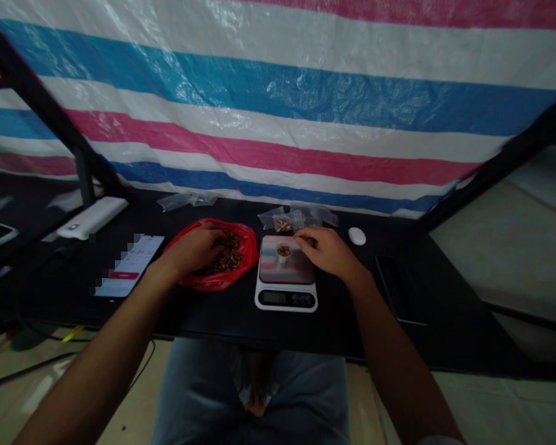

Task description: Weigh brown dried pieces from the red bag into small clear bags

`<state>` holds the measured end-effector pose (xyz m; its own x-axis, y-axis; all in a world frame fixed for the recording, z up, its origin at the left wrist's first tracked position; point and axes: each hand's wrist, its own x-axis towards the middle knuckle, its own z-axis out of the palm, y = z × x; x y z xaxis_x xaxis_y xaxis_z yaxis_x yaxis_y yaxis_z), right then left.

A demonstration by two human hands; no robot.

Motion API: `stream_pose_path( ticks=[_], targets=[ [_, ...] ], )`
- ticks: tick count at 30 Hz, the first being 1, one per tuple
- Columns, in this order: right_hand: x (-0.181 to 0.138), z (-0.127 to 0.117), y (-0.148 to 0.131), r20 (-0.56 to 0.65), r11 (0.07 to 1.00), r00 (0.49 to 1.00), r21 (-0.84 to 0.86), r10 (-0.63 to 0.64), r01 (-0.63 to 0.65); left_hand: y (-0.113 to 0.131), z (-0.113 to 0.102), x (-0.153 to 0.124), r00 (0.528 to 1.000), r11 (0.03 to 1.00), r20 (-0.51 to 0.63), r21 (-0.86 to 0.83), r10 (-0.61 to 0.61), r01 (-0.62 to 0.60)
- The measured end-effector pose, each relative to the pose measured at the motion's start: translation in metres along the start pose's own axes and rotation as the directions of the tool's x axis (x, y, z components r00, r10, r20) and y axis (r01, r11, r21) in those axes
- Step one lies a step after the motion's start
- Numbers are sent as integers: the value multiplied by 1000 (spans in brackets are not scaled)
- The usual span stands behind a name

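Note:
My left hand (195, 248) reaches into a red plastic bag (248, 242) of small brown pieces (229, 256), fingers curled down among them. My right hand (327, 250) hovers over the right side of a white kitchen scale (286, 296), fingertips pinched beside a small cup (283, 252) that stands on the scale's platform and holds a few brown pieces. Whether the pinch holds a piece is too small to see.
Small clear bags (287, 219), one filled, lie behind the scale. A phone with a lit screen (130, 264) and a white box (92, 216) sit left, a white round object (356, 235) and a dark tray (396, 287) right. A striped tarp (278, 111) hangs behind the black table (222, 309).

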<state>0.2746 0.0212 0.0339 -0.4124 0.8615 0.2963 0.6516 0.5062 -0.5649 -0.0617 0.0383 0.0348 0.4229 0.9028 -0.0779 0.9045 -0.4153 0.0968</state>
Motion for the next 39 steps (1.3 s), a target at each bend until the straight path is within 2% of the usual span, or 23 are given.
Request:
stream_pose_path(
  ticks=[7,13,19,21,31,39],
  targets=[
    [1,0,0,6,1000,1000,-20,-3,3,10,-11,3,996,999,70,12,-51,50],
    [0,-1,0,6,1000,1000,-15,-4,4,14,-15,6,993,999,103,24,-49,46],
    [0,-1,1,-3,1000,1000,-12,-1,1,17,-13,11,965,961,-7,87,-264,264],
    [0,-1,1,-7,1000,1000,-8,-7,7,17,-12,11,956,951,-19,97,-293,293],
    [0,-2,-2,-13,1000,1000,12,-2,2,11,-30,-1,982,982,47,-43,-181,183],
    [0,-2,-2,-12,1000,1000,8,2,-2,11,-28,-2,990,984,39,-113,-134,137]
  ],
)
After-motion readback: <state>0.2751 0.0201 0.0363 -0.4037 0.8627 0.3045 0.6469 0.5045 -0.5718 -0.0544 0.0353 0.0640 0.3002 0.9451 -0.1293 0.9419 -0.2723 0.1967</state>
